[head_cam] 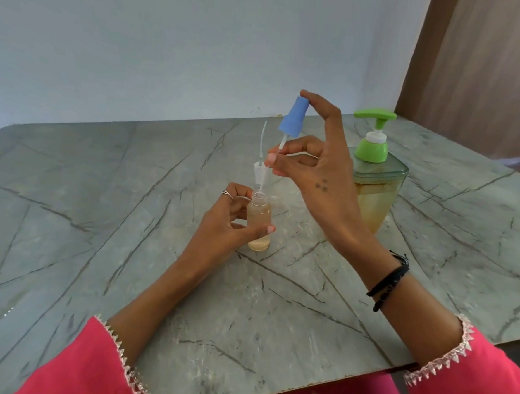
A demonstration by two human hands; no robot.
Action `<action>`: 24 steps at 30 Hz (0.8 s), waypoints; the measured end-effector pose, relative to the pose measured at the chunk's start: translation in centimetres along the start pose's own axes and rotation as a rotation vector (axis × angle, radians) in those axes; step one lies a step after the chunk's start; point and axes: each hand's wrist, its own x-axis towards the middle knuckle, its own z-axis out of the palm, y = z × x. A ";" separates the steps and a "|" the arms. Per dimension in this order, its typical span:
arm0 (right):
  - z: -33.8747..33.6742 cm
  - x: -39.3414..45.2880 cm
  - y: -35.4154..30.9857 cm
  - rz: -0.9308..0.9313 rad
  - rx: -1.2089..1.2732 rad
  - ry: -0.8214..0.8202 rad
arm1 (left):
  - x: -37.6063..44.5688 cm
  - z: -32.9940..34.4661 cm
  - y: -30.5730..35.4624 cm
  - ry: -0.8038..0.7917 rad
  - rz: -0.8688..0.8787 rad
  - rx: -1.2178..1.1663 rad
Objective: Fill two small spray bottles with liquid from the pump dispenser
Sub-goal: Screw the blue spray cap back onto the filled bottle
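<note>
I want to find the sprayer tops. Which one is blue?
The blue sprayer top pinched in the right hand, its tube entering the small bottle. The other sprayer top is white, behind the bottle.

Grey-green marble-look tabletop (105, 218) fills most of the view, dark veins running diagonally across it, slight gloss near the 7 o'clock corner. Its near edge (363, 374) shows a brown rim toward 5 o'clock. Plain pale blue-grey wall (185, 46) spans 9 through 1 o'clock, meeting the table's far edge. Brown wood-grain panel (486, 67) stands at 2 o'clock, beside the wall. Light is soft and even, with faint shadows on the table.
</note>
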 end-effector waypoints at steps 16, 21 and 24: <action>0.9 -0.6 1.8 -0.124 -0.101 -0.155 | 0.2 -0.1 -0.3 -0.004 -0.009 -0.029; 0.8 -0.8 2.0 -0.182 -0.145 -0.155 | 0.3 -0.1 -0.2 -0.004 -0.010 -0.018; 0.8 -0.9 2.2 -0.198 -0.160 -0.154 | 0.3 0.0 -0.2 0.006 -0.018 -0.006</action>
